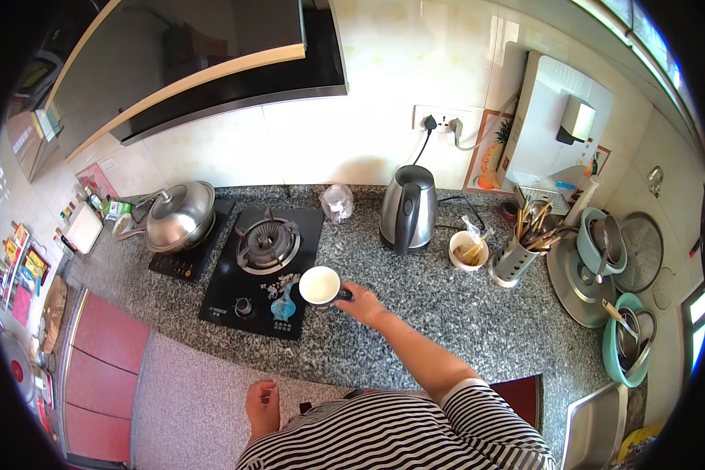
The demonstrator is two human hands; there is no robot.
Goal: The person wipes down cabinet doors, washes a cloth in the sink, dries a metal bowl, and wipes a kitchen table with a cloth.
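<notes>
My right hand (361, 302) grips the handle of a mug (319, 286) with a white inside and a dark outer side. The mug is upright over the right edge of the black glass gas stove (252, 308); whether it touches the surface I cannot tell. Its inside looks pale, and any contents are unclear. Low by my body, over the floor, my left hand (262, 408) has curled fingers and nothing visible in it. Behind the mug stands a round iron burner (268, 242).
A steel electric kettle (410, 205) stands by the wall, right of a plastic-wrapped item (336, 203). Farther right are a bowl (467, 252), a utensil holder (511, 264) and a sink (596, 429). A lidded wok (182, 217) sits at left under the range hood (229, 106).
</notes>
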